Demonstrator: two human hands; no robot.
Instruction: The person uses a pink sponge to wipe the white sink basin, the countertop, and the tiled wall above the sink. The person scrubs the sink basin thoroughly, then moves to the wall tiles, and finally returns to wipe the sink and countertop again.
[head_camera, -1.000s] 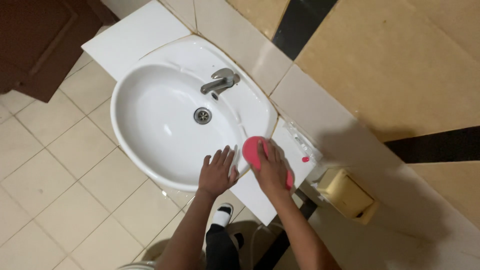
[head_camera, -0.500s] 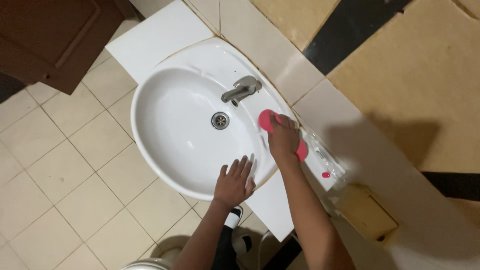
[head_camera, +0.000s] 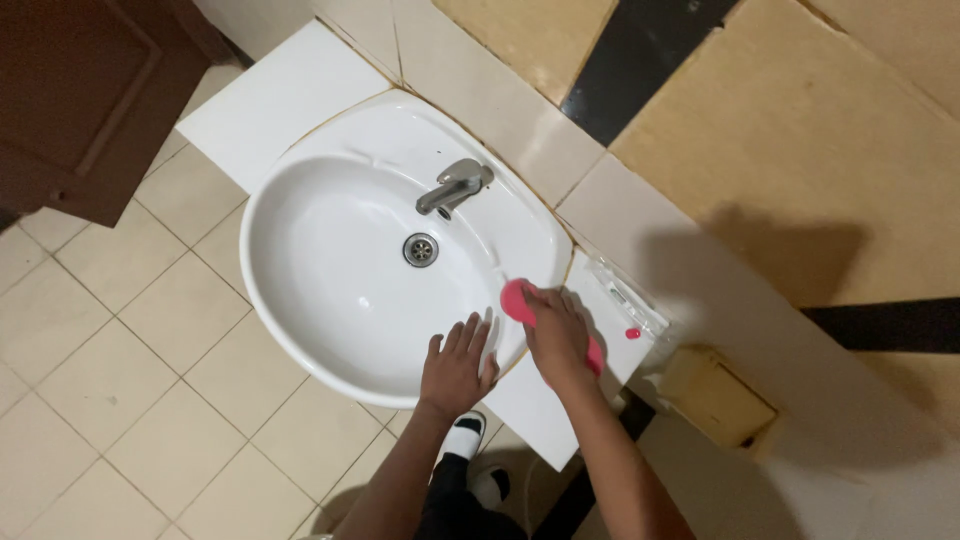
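1. Right hand (head_camera: 558, 335) lies palm down on a pink sponge (head_camera: 516, 298) at the right rim of the white sink (head_camera: 300, 250); fingers pressed together and curled over the sponge top, holding it against the rim; a bit of the pink also shows past the wrist side of the hand.
2. Left hand (head_camera: 455, 365) lies flat on the near inner wall of the sink, just beside the right hand; fingers spread, pointing toward the drain (head_camera: 420, 249), holding nothing.
3. Sponge sits where the sink rim meets the white table (head_camera: 270, 100) slab, right of the basin, mostly covered by the right hand.
4. Metal tap (head_camera: 455, 186) stands at the back edge of the sink, spout aimed into the basin, above the drain; well apart from both hands.
5. Clear plastic packet (head_camera: 625, 305) with a small pink dot lies on the table strip just right of the right hand; near it but whether touching cannot be told.
6. Yellowish holder (head_camera: 715, 395) sits on the wall side, lower right, past the packet.
7. Dark wooden door (head_camera: 90, 90) at upper left; beige tiled floor (head_camera: 110, 380) under the sink; a foot in a white and black slipper (head_camera: 465, 435) shows below the basin, between the forearms.
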